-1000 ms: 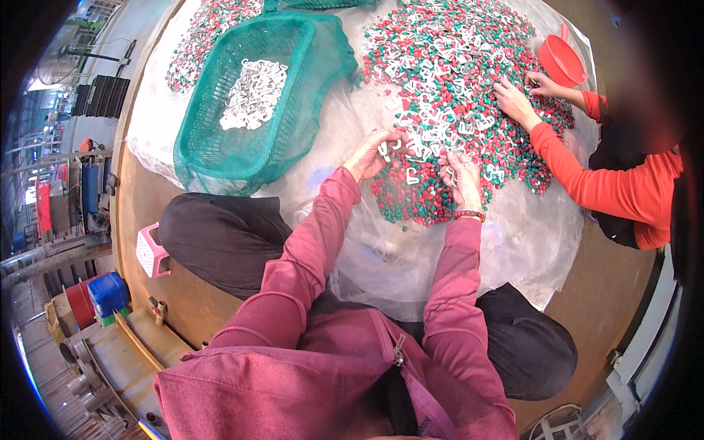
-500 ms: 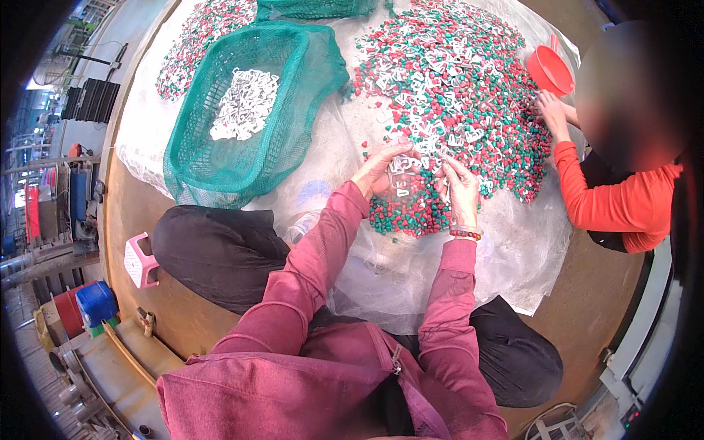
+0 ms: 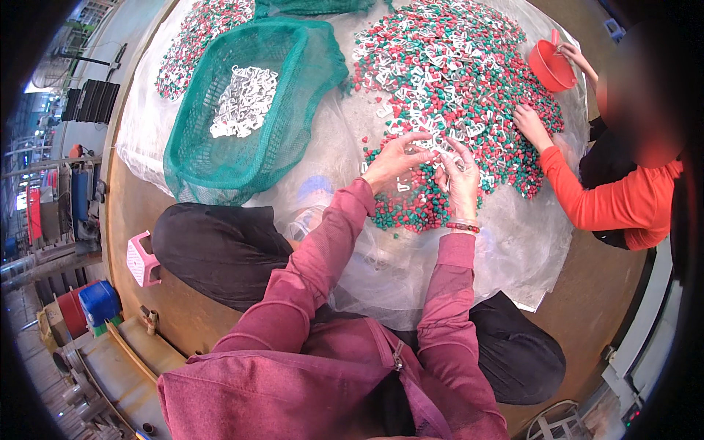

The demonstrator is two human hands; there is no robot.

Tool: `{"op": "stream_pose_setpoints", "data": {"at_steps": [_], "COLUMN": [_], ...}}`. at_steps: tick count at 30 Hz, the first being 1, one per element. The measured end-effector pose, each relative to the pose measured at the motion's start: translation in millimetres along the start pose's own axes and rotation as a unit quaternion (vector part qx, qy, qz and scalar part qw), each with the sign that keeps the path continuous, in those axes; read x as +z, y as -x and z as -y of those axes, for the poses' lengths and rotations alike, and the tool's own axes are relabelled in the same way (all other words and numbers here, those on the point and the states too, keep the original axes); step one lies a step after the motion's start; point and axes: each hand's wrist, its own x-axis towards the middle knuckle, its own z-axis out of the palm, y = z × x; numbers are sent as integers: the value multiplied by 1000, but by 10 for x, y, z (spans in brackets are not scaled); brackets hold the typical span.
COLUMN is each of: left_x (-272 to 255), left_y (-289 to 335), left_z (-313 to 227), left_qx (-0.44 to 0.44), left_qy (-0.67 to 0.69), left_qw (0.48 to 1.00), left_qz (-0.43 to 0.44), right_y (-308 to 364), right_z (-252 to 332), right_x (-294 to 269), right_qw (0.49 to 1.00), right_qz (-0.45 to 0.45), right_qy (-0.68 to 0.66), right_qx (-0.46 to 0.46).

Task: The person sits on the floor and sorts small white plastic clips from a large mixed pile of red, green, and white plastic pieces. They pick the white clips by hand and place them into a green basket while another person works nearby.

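Observation:
My left hand (image 3: 394, 164) and my right hand (image 3: 460, 180) meet fingertip to fingertip over the near edge of a spread pile (image 3: 506, 84) of small red and green pieces mixed with white plastic clips. Between the fingertips is a small white plastic clip (image 3: 438, 151), partly covered by the fingers. Thumb and forefinger of the left hand close on one side of it, while the right hand pinches the other side. Loose white clips lie below and beyond the hands among the coloured pieces.
At left stands a green net-draped basket (image 3: 176, 139) with white clips (image 3: 246, 103) inside. Across the pile, a person in an orange sleeve (image 3: 587, 194) touches the pieces and a red bowl (image 3: 550, 67). A pink stool (image 3: 143, 258) stands beside my left knee.
My left hand has turned and its fingers reach closer to the right hand's. The other person's hands have separated, one on the bowl's handle, the other on the pile.

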Motion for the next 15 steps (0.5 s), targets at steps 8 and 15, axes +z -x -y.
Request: {"op": "stream_pose_setpoints", "data": {"at_steps": [8,15], "left_x": [-70,-12], "left_y": [-85,-100], "left_z": [165,370], "left_qx": [30,70], "left_qy": [-30,-62], "left_qw": [999,985], "left_qz": [-29,-145], "right_y": [45,79], "right_z": [-19,-97], "right_x": [261,318], "right_qw": [990,995], "right_qz": [-71,-73], "right_qy": [111,34], "right_qx": [-46,-58]}}
